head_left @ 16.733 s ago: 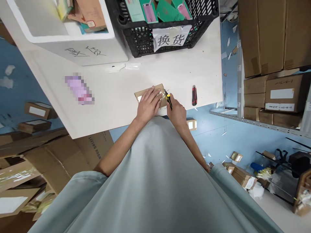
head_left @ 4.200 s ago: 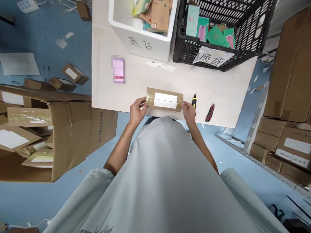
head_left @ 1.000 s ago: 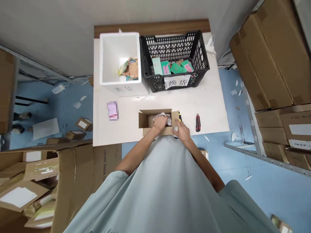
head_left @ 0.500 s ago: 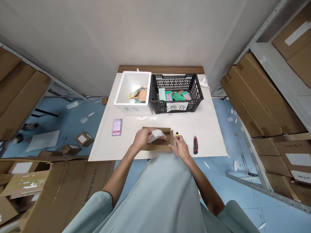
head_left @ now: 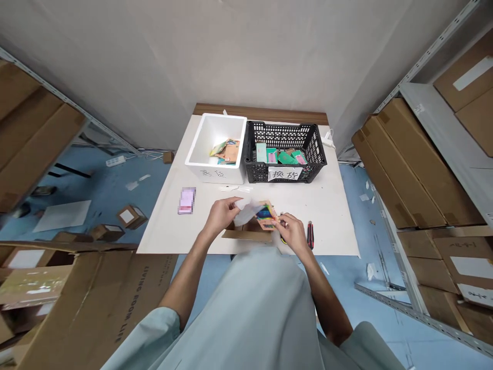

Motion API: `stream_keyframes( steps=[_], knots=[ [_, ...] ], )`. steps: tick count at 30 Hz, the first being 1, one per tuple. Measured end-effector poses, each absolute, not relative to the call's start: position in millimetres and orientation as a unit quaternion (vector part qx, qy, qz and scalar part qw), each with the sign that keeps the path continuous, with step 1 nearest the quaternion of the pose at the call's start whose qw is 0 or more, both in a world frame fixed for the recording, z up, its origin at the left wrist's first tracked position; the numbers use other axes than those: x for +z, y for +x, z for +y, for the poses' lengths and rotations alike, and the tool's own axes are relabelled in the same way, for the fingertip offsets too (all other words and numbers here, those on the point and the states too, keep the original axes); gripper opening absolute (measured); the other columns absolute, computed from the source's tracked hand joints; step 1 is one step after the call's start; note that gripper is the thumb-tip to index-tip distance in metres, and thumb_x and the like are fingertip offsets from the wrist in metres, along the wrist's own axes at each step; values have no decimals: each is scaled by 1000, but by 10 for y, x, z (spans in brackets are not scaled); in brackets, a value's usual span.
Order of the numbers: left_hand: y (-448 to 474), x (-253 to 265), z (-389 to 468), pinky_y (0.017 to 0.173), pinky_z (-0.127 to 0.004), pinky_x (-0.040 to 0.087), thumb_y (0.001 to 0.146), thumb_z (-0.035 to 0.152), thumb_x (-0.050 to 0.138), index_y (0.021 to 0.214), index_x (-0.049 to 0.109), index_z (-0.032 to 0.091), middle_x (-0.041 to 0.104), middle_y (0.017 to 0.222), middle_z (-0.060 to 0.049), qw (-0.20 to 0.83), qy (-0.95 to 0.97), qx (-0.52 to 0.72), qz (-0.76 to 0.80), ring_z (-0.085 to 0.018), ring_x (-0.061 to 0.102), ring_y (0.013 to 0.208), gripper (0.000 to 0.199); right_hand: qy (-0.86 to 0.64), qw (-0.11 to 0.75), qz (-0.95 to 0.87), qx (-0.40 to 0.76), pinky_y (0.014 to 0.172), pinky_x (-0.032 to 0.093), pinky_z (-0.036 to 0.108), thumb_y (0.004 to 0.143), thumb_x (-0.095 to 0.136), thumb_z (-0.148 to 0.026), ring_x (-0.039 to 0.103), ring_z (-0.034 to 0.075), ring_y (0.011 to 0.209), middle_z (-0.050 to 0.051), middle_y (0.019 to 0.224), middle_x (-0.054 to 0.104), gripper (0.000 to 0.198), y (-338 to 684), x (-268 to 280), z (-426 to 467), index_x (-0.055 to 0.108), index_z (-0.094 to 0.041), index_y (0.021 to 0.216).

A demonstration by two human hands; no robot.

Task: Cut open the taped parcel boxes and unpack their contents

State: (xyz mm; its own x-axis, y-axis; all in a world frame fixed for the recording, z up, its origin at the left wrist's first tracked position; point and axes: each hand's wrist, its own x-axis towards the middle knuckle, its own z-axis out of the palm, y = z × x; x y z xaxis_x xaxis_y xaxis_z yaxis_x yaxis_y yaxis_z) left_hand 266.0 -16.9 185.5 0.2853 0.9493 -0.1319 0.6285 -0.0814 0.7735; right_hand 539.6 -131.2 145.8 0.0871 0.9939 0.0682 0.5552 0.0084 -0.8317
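My left hand [head_left: 222, 215] pinches a translucent white wrapping sheet [head_left: 246, 209] that trails over to the right. My right hand [head_left: 291, 229] grips the lower right edge of a flat, colourful packet [head_left: 265, 215], orange with a blue-green middle. The sheet overlaps the packet's left side. Below both lies an open cardboard box [head_left: 246, 235], partly covered by the sheet and packet. Just right of my right hand is a red and black utility knife [head_left: 310, 235]. A yellow object [head_left: 283, 239] shows in part under that hand.
Behind stand a white foam box [head_left: 215, 173] with packets inside and a black plastic crate [head_left: 285, 164] holding green boxes. A blurred purple item [head_left: 187, 200] lies at the table's left. Shelves with cartons [head_left: 408, 169] flank the right side; a large carton [head_left: 111, 288] stands at lower left.
The packet and white sheet have come up out of the cardboard box. My right hand has moved from the box's edge onto the packet, and the sheet is drawn partly off it leftward.
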Motion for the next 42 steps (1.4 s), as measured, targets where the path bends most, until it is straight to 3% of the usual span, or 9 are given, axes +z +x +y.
stream_keyframes(
  steps=[5, 12, 16, 19, 26, 30, 33, 35, 42],
  knots=[
    [2656, 1568, -199, 88, -32, 59, 89, 26, 65, 116, 92, 24, 86, 113, -7, 334, 735, 177, 563, -25, 78, 92, 38, -660, 471, -470, 349, 60, 45, 26, 93, 78, -73, 57, 16, 67, 2, 84, 75, 51, 5687, 1614, -1380, 80, -22, 86],
    [2822, 1223, -329, 94, -35, 60, 86, 17, 70, 139, 84, 26, 86, 113, -8, 379, 770, 6, 513, -29, 81, 104, 56, -629, 545, -384, 400, 59, 43, 26, 80, 90, -73, 49, 13, 63, -2, 74, 63, 54, 5749, 1946, -1404, 74, -22, 77],
    [2918, 1458, -349, 87, -35, 61, 100, 41, 67, 163, 66, 25, 86, 120, -7, 414, 732, 163, 516, -22, 78, 82, 64, -614, 556, -371, 419, 59, 45, 26, 79, 91, -73, 49, 14, 65, -2, 73, 62, 55, 5695, 2021, -1381, 69, -23, 73],
    [3079, 1748, -374, 89, -36, 61, 97, 63, 74, 160, 66, 19, 85, 129, -14, 495, 665, 291, 477, -25, 80, 101, 76, -605, 567, -359, 428, 61, 49, 27, 77, 92, -75, 52, 15, 68, 0, 76, 65, 56, 5640, 2017, -1343, 69, -24, 74],
    [3369, 2009, -454, 87, -36, 57, 84, 54, 92, 136, 71, 18, 88, 105, -10, 609, 586, 329, 422, -23, 79, 95, 67, -602, 545, -384, 439, 71, 56, 29, 88, 87, -70, 65, 19, 80, 3, 88, 75, 49, 5586, 1837, -1280, 78, -23, 87],
    [3345, 2037, -441, 86, -36, 57, 88, 52, 88, 136, 66, 20, 87, 95, -6, 536, 604, 377, 452, -23, 78, 92, 62, -678, 501, -460, 280, 63, 56, 29, 92, 84, -64, 68, 20, 81, 10, 116, 80, 55, 5669, 1819, -1281, 83, -22, 127],
    [3286, 2123, -412, 95, -39, 59, 94, 50, 82, 142, 63, 23, 88, 104, -6, 483, 650, 364, 460, -26, 80, 102, 58, -711, 454, -523, 123, 70, 64, 36, 102, 77, -56, 73, 23, 92, 20, 163, 63, 78, 5686, 1943, -1322, 57, -27, 172],
    [3254, 2194, -390, 101, -41, 60, 99, 48, 77, 146, 63, 26, 88, 110, -6, 455, 683, 338, 461, -27, 81, 108, 54, -709, 403, -573, 84, 79, 68, 39, 108, 72, -52, 77, 26, 102, 18, 175, 54, 76, 5647, 2045, -1357, 49, -31, 178],
    [3272, 2310, -365, 123, -47, 55, 108, 43, 70, 155, 64, 25, 88, 113, -6, 416, 768, 302, 383, -28, 81, 121, 50, -659, 319, -666, 140, 100, 64, 39, 120, 52, -37, 79, 28, 114, 9, 124, 86, 37, 5415, 2093, -1410, 86, -32, 135]
  ],
)
